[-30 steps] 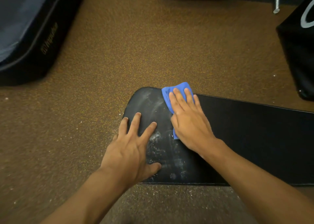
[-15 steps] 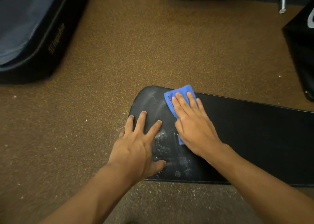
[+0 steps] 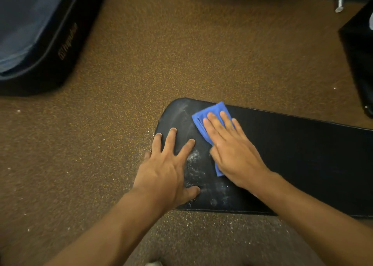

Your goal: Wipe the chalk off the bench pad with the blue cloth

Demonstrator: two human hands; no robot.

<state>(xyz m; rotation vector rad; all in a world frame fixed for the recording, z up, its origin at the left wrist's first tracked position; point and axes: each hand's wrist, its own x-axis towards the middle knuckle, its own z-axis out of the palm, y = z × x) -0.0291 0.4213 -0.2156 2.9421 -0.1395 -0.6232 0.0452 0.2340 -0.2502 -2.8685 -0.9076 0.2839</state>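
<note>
Over the last second little has changed: the bench pad [image 3: 292,154] lies where it did on the floor, and the right hand [image 3: 232,148] has barely shifted, its straight fingers still pressing the blue cloth [image 3: 210,112] flat at the pad's far edge near the rounded left end. The left hand [image 3: 167,164] likewise stays spread flat, fingers apart, on that left end, bracing it. Chalk [image 3: 193,164] still shows between the two hands as white flecks toward the near edge, with a faint smear [image 3: 181,112] left of the cloth. Judging from this, the wipe is under way but the dustiest patch has not yet been reached.

The brown speckled floor [image 3: 181,53] carries scattered white specks beside the pad's left end. A dark padded mat [image 3: 40,39] sits far left, a black object [image 3: 359,59] far right, and a metal leg [image 3: 340,1] at the far right edge.
</note>
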